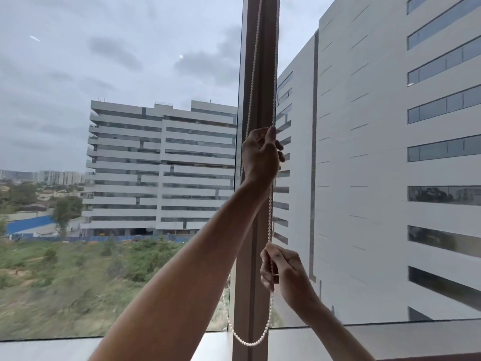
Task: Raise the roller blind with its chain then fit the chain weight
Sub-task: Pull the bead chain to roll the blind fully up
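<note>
Two hands work a white bead chain in front of a brown window post. Behind the left hand's fingers the post and glass block any reach forward. Between the left hand and the right hand only taut chain crosses. Below the right fingers, the chain's loop hangs just above the sill.

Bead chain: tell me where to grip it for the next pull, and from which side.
Pinch the right-hand strand of the bead chain, probably just above the left hand, reaching from the room side. That strand hangs straight before the window post, and beads stop slipping.
</note>
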Action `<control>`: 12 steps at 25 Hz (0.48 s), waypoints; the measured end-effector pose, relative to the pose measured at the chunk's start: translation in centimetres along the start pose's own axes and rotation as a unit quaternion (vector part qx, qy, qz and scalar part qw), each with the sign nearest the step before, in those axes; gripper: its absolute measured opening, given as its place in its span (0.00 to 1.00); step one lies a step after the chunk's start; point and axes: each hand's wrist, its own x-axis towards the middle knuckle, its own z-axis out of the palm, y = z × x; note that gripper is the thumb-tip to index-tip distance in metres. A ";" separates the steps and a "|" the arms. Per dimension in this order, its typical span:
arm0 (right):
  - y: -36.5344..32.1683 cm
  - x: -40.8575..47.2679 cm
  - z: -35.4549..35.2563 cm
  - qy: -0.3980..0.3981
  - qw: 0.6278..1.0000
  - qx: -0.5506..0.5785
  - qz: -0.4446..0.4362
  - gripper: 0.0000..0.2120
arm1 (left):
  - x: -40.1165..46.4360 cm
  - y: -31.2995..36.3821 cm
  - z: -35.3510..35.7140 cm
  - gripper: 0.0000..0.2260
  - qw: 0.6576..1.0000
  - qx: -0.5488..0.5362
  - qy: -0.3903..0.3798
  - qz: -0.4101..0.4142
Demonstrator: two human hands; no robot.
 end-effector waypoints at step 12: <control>-20.5 12.6 -3.4 0.195 0.923 -0.274 -0.185 0.14 | 1.0 0.3 0.2 0.12 0.998 0.002 -0.005 0.065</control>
